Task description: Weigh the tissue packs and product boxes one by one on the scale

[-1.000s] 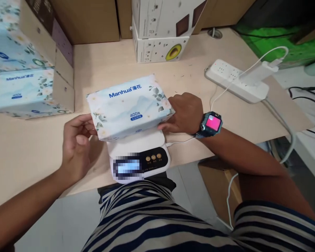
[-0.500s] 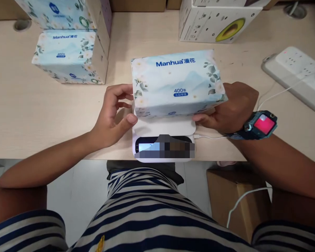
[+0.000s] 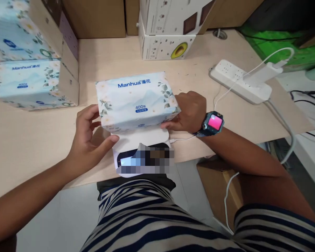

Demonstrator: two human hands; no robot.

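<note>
A pale blue tissue pack [image 3: 136, 99], printed with flowers and mountains, is over the white platform of a digital scale [image 3: 141, 140]. Whether its whole underside rests there is hidden. My right hand [image 3: 187, 112] grips the pack's right end, thumb along the lower front edge and fingers partly behind. At the left end, my left hand [image 3: 88, 134] has its thumb stretched out, apart from the pack. Its fingertips reach the pack's left edge, where contact is unclear. The scale's lit display is partly blurred out. A smartwatch [image 3: 212, 121] sits on my right wrist.
More tissue packs [image 3: 26, 85] are stacked at the left. White boxes with an avocado picture [image 3: 168, 47] stand at the back. A power strip [image 3: 241, 80] with cables lies on the right of the desk. A cardboard box [image 3: 217, 185] is below the desk edge.
The camera view has turned toward the right, showing more of the power strip and green material. Both hands keep about the same places around the tissue pack on the scale.
</note>
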